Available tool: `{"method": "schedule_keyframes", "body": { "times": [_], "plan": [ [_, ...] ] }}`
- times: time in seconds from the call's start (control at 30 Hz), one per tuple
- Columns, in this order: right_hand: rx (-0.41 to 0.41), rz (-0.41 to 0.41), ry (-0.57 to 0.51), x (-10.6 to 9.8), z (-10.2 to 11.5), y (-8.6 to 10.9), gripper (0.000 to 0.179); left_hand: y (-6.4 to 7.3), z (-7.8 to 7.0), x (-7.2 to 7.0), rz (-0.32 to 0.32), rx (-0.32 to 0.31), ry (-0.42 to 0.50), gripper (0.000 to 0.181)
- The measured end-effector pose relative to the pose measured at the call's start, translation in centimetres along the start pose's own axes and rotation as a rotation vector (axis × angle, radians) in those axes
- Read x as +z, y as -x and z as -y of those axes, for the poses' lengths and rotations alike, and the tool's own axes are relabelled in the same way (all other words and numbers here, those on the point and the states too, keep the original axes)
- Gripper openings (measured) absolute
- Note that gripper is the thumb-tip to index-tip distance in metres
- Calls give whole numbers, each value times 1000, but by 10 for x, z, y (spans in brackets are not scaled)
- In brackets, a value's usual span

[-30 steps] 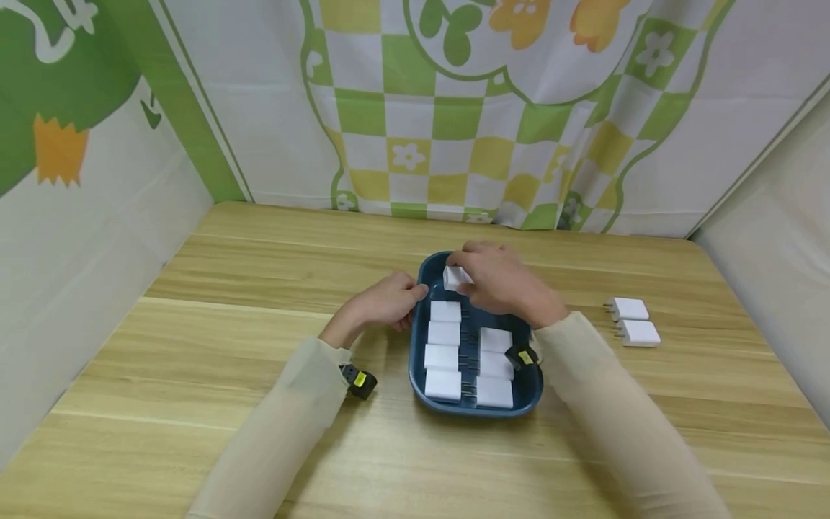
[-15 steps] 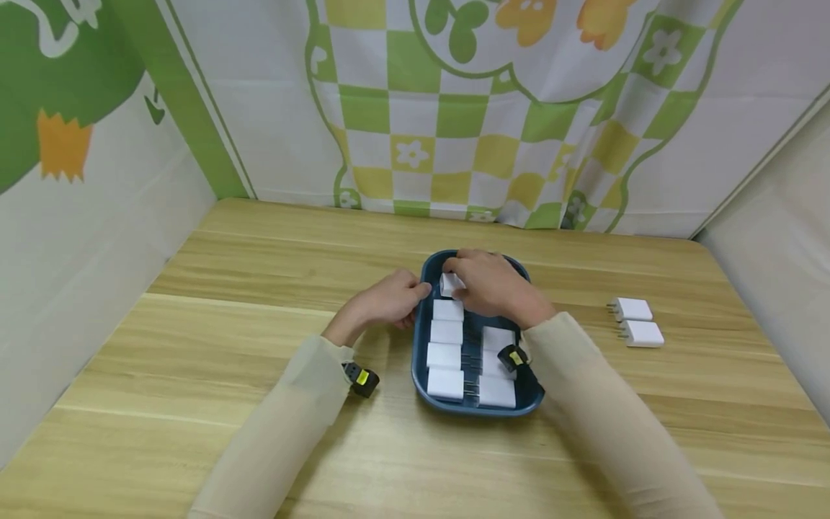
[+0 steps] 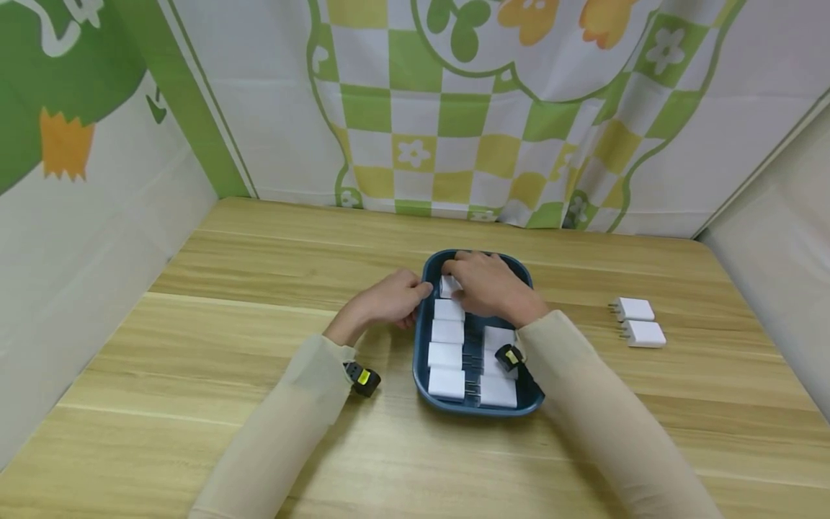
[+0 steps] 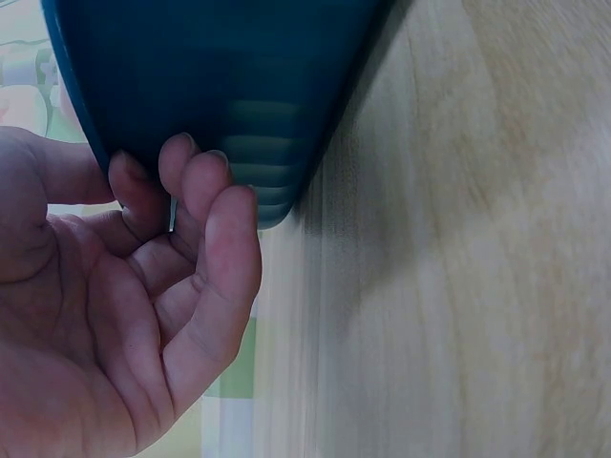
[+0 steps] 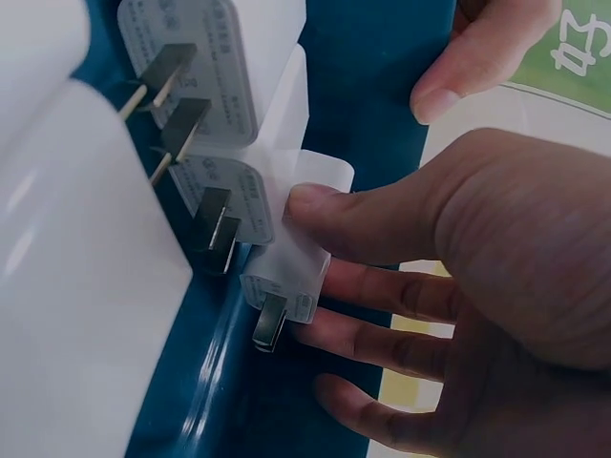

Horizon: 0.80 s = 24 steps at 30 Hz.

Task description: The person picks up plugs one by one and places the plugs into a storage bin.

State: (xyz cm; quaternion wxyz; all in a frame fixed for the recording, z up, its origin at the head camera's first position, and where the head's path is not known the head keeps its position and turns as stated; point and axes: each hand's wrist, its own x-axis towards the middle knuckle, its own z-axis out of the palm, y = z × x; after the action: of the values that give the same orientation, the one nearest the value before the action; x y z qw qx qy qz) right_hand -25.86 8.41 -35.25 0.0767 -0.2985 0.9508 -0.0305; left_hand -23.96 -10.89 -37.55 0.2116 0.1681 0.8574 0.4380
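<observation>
In the head view, my right hand [image 3: 489, 285] is inside the far end of a dark blue tray [image 3: 476, 412]. It pinches a white charger [image 3: 447, 287] at the top of the left column. The right wrist view shows the thumb on that charger's side, with its metal prongs pointing away from the palm. My left hand [image 3: 392, 297] holds the tray's left rim, thumb over the edge and fingers outside against the wall. Below the held charger, several white chargers [image 3: 446, 384] line the left side. More chargers [image 3: 498, 391] sit along the right, partly hidden by the right wrist.
To the right of the tray, two white chargers [image 3: 634, 309] lie on the wooden table [image 3: 292, 252], prongs facing left. A patterned curtain [image 3: 415, 108] hangs behind the table. Each wrist wears a small black camera [image 3: 366, 382].
My right hand has lowered the charger into the tray's far left, bringing it close to the top of the left column. My left hand keeps its place on the rim.
</observation>
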Motion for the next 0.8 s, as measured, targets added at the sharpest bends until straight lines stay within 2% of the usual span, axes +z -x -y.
{"method": "schedule_keyframes", "body": {
  "times": [0.8],
  "plan": [
    [17, 25, 56, 2, 0, -8, 39, -1, -1, 1, -5, -10, 12, 43]
  ]
}}
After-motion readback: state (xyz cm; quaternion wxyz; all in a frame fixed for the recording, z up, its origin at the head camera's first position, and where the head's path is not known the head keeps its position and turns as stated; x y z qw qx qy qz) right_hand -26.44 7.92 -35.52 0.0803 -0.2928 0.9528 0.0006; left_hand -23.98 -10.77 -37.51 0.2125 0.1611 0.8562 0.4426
